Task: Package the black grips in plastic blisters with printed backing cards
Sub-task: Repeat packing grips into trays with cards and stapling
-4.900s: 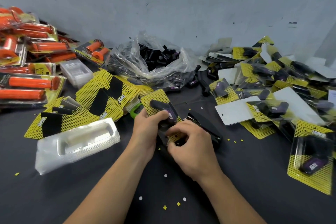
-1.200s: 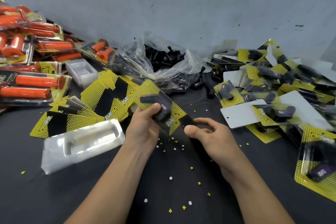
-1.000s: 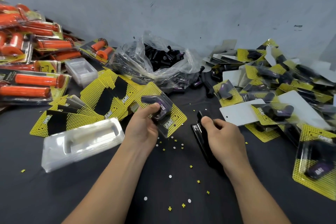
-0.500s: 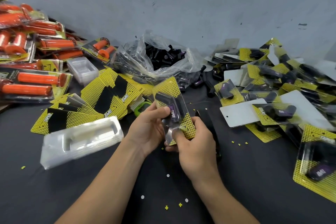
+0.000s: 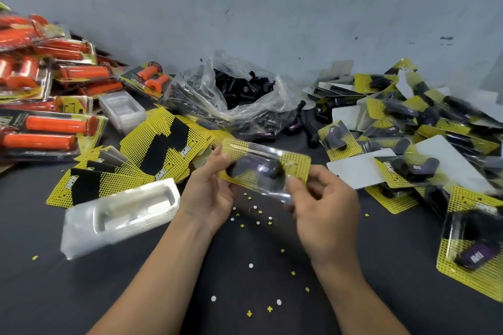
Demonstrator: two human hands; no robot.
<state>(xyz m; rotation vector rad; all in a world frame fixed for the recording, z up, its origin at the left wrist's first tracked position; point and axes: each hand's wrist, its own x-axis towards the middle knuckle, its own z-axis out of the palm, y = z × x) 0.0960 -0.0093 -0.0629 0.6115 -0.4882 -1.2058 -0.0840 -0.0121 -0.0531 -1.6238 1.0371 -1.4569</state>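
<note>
Above the dark table I hold a blister pack lying crosswise: a yellow dotted backing card under clear plastic, with a black grip inside. My left hand pinches its left end. My right hand pinches its right end between thumb and fingers. The pack is blurred. A stack of empty clear blisters lies to the left. Loose yellow backing cards fan out behind it. A clear bag of black grips sits at the back middle.
Packs of orange grips are piled at the far left. Finished yellow packs with black grips cover the right side. One pack lies at the near right. Small punched paper bits dot the table between my arms. A grey wall closes the back.
The pack has turned from upright to crosswise between my hands. My right hand left the black tool on the table and now grips the pack's right end.
</note>
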